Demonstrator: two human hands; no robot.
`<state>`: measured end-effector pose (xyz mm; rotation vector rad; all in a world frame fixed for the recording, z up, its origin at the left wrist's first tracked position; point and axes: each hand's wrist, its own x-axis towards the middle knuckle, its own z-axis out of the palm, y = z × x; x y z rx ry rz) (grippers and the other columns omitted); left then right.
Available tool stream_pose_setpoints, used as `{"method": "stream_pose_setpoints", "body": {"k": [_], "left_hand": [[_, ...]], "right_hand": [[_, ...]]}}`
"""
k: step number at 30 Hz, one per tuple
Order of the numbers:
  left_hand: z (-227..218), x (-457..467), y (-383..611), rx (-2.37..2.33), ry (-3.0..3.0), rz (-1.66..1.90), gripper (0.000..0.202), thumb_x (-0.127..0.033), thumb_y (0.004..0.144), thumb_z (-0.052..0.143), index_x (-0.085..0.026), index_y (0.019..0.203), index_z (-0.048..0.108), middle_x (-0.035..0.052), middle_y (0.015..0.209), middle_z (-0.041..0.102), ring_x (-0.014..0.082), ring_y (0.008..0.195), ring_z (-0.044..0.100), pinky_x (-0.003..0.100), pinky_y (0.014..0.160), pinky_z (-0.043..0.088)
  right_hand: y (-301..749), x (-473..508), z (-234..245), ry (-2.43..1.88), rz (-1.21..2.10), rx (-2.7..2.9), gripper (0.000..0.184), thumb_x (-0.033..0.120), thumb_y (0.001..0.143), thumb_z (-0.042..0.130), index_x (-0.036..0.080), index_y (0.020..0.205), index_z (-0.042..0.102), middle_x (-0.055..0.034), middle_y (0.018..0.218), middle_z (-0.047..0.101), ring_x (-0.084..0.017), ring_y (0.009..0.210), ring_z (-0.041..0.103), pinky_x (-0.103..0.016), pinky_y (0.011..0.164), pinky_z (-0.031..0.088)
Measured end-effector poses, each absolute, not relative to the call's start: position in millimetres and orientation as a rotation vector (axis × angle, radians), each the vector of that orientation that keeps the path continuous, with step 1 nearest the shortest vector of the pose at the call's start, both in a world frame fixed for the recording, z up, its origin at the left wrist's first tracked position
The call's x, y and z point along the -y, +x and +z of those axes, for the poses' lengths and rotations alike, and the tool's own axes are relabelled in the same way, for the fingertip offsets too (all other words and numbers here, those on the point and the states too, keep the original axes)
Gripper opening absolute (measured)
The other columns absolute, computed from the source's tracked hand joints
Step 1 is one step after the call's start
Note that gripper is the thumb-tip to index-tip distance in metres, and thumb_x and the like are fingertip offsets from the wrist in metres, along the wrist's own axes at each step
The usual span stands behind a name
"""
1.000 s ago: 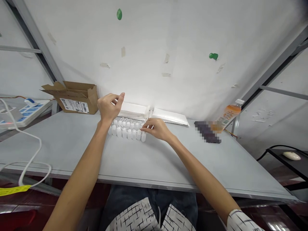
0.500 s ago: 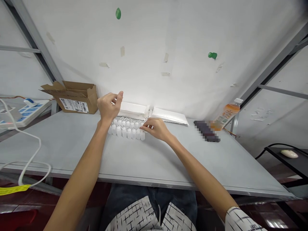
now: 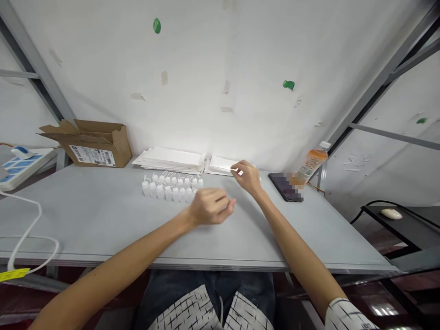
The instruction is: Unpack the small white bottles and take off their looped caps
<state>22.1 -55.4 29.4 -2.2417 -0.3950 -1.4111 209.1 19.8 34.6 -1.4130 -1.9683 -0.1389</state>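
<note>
Two rows of small white bottles stand on the grey table. My left hand hovers over the table just right of the bottles, fingers curled into a loose fist and smeared by motion; whether it holds anything is hidden. My right hand reaches to the back of the table and pinches the edge of the right stack of white sheets. A larger stack of white sheets lies behind the bottles.
An open cardboard box sits at the back left. A dark phone and an orange drink bottle are at the back right. A power strip and white cable lie at the left. A mouse rests on a side stand.
My left hand came down from above the bottles' left end and swung right to the table's middle. My right hand left the bottles and reached back to the right paper stack.
</note>
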Motion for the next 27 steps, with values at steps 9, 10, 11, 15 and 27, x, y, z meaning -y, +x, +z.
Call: {"method": "stream_pose_setpoints", "body": {"k": [9, 10, 11, 15, 27], "left_hand": [[-13.5, 53.0, 39.2, 0.526, -2.526, -1.220, 0.041, -0.019, 0.089, 0.050, -0.018, 0.048, 0.043, -0.0029, 0.045, 0.042, 0.0081, 0.039, 0.037, 0.026, 0.039, 0.022], [-12.9, 52.3, 38.8, 0.546, -2.536, -1.221, 0.042, -0.019, 0.089, 0.050, -0.018, 0.048, 0.043, -0.0030, 0.045, 0.042, 0.0080, 0.039, 0.037, 0.026, 0.039, 0.022], [-12.6, 52.2, 38.6, 0.563, -2.546, -1.222, 0.042, -0.019, 0.089, 0.049, -0.018, 0.048, 0.043, -0.0030, 0.045, 0.042, 0.0080, 0.039, 0.037, 0.027, 0.039, 0.023], [-14.8, 55.6, 38.6, 0.607, -2.607, -1.196, 0.042, -0.019, 0.089, 0.050, -0.018, 0.048, 0.043, -0.0032, 0.045, 0.043, 0.0078, 0.039, 0.037, 0.026, 0.039, 0.024], [-9.6, 56.4, 36.9, 0.644, -2.626, -1.173, 0.041, -0.019, 0.090, 0.049, -0.018, 0.049, 0.046, -0.0028, 0.046, 0.047, 0.0075, 0.040, 0.038, 0.025, 0.040, 0.026]], "right_hand": [[307.5, -48.5, -4.8, -1.710, -0.293, 2.078, 0.053, 0.016, 0.082, 0.057, 0.019, 0.135, 0.052, -0.0114, 0.136, 0.057, -0.029, 0.126, 0.050, -0.039, 0.098, 0.044], [307.9, -49.7, -6.6, -1.716, -0.272, 2.086, 0.051, 0.016, 0.083, 0.056, 0.019, 0.133, 0.054, -0.0111, 0.133, 0.060, -0.028, 0.124, 0.053, -0.039, 0.098, 0.045], [306.5, -50.3, -7.7, -1.726, -0.255, 2.090, 0.047, 0.015, 0.084, 0.055, 0.019, 0.131, 0.057, -0.0110, 0.130, 0.062, -0.028, 0.120, 0.056, -0.038, 0.097, 0.045], [295.3, -46.0, -3.3, -1.751, -0.228, 2.042, 0.035, 0.016, 0.089, 0.049, 0.018, 0.119, 0.067, -0.0114, 0.118, 0.070, -0.027, 0.108, 0.063, -0.037, 0.094, 0.044], [296.5, -20.1, 46.4, -1.279, 0.295, 1.362, 0.028, 0.038, 0.076, 0.064, 0.014, 0.085, 0.075, -0.0052, 0.083, 0.073, -0.023, 0.080, 0.064, -0.031, 0.070, 0.047]]}}
